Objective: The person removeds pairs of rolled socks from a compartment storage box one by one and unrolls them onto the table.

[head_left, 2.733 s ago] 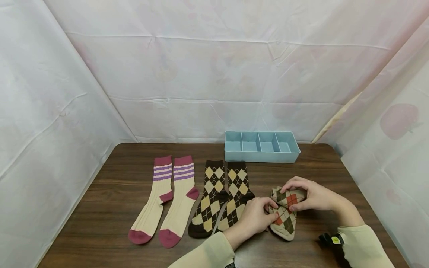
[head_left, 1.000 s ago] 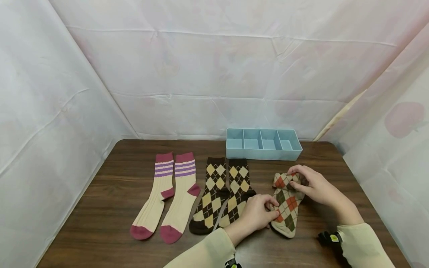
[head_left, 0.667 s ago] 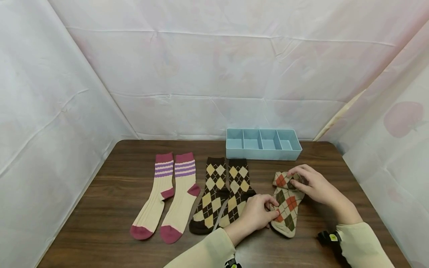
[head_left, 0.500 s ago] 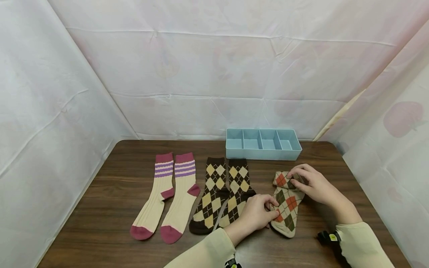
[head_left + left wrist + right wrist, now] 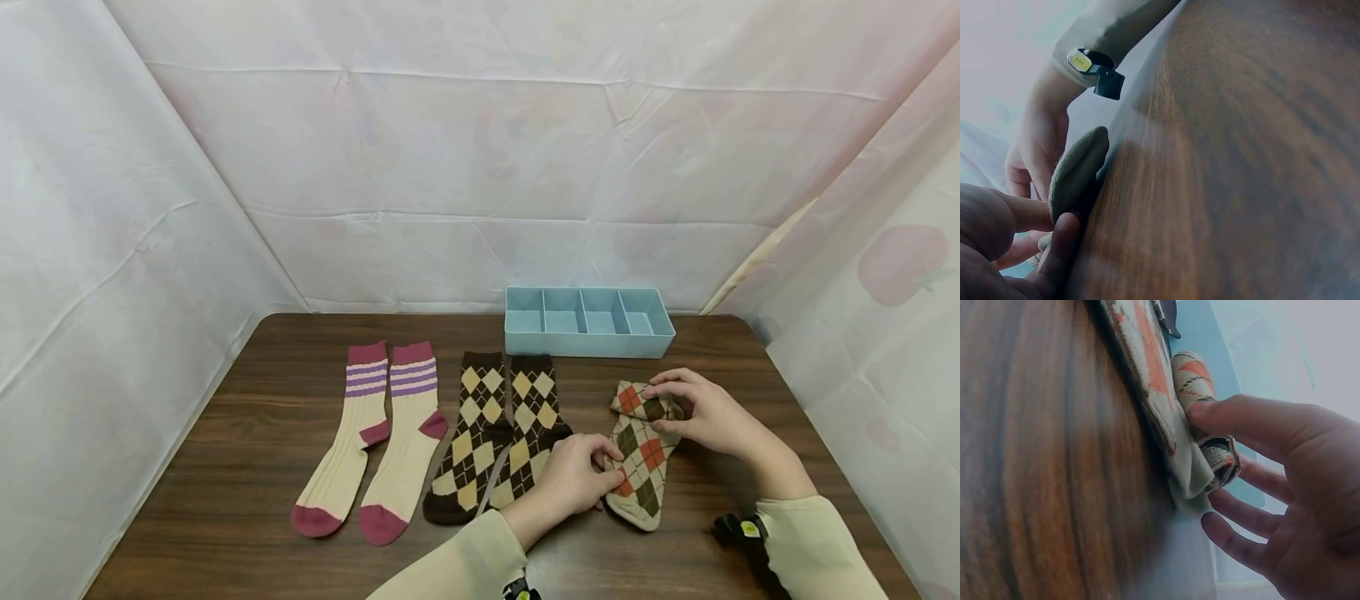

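Observation:
A beige argyle sock (image 5: 651, 454) with orange and green diamonds lies at the right of the table, toe toward the person. Its cuff end is rolled into a short tube, clear in the right wrist view as a rolled cuff (image 5: 1194, 378). My right hand (image 5: 708, 417) holds that roll at its right end, thumb on the near side and fingers behind. My left hand (image 5: 573, 479) pinches the sock's left edge near the toe. In the left wrist view the sock's toe (image 5: 1079, 169) stands up beside the left fingers. Two dark brown argyle socks (image 5: 468, 442) lie left of it, one partly covered by the left hand.
Two cream socks (image 5: 405, 450) with maroon toes and purple stripes lie flat farther left. A light blue divided box (image 5: 588, 345) stands at the table's back edge, behind the argyle socks. White cloth (image 5: 450, 167) hangs around the wooden table (image 5: 225, 467).
Earlier the cuff end was folded down toward the toe. The right hand has since moved toward the box with it, and more of the sock lies flat. The left hand has stayed in place.

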Motion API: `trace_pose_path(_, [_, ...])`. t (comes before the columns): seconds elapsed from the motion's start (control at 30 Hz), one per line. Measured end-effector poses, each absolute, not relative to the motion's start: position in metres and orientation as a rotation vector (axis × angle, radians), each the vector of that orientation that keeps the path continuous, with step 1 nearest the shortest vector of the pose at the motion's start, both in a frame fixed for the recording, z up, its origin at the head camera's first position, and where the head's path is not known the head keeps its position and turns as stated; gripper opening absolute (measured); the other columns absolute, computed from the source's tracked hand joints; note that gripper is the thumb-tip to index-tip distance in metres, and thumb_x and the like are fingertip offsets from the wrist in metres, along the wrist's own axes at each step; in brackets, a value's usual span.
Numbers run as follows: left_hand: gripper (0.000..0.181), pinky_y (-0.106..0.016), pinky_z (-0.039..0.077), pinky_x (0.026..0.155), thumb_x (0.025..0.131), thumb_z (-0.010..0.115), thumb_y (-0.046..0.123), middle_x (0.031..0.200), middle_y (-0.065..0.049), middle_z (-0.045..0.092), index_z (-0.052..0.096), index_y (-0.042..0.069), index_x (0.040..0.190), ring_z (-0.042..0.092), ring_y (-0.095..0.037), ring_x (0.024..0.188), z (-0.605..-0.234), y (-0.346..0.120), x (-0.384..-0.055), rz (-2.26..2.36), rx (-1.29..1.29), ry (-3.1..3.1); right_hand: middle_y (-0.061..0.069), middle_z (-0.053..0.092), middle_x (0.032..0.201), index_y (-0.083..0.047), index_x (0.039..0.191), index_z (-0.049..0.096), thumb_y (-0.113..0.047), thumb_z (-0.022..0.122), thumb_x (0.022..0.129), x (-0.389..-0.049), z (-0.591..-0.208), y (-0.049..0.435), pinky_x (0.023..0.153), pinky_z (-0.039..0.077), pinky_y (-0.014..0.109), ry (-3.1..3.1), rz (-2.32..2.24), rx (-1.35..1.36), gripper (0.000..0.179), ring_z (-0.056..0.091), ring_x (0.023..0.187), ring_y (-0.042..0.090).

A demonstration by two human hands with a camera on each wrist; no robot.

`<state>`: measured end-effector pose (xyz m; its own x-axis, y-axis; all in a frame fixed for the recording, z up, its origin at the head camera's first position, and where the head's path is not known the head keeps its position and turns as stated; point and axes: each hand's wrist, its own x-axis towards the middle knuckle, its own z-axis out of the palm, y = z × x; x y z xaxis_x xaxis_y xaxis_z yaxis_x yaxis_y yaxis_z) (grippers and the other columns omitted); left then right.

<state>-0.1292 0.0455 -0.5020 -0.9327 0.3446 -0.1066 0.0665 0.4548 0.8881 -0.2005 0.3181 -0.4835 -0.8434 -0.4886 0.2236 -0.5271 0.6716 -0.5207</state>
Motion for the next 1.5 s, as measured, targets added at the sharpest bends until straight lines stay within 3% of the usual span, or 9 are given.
trace_pose_path(0.93, [0.015, -0.024, 0.052, 0.047, 0.095, 0.086, 0.011, 0.079, 0.012, 0.059, 0.080, 0.019, 0.107, 0.058, -0.004, 0.044, -0.502, 0.045, -0.130, 1.449, 0.369, 2.439, 0.013, 0.066, 0.133, -0.015, 0.124, 0.077, -0.010, 0.094, 0.086, -0.202, -0.490, 0.319, 0.067, 0.048, 0.029, -2.831, 0.896, 0.838, 0.042, 0.058, 0.088, 0.012])
trace_pose_path(1.17, [0.015, -0.020, 0.047, 0.063, 0.090, 0.088, 0.014, 0.078, 0.015, 0.060, 0.079, 0.022, 0.099, 0.054, 0.000, 0.064, -0.500, 0.044, -0.130, 1.343, 0.446, 2.501, 0.006, 0.068, 0.129, -0.020, 0.121, 0.076, -0.011, 0.097, 0.083, -0.200, -0.489, 0.322, 0.065, 0.047, 0.028, -2.820, 0.915, 0.906, 0.044, 0.058, 0.094, 0.013])
trace_pose_path(1.5, [0.017, -0.021, 0.047, 0.064, 0.091, 0.091, 0.019, 0.079, 0.017, 0.061, 0.080, 0.024, 0.102, 0.055, -0.001, 0.067, -0.491, 0.050, -0.123, 1.258, 0.477, 2.466, -0.001, 0.066, 0.120, -0.019, 0.123, 0.070, -0.006, 0.089, 0.091, -0.199, -0.485, 0.330, 0.065, 0.047, 0.028, -2.809, 1.044, 1.031, 0.040, 0.056, 0.083, 0.012])
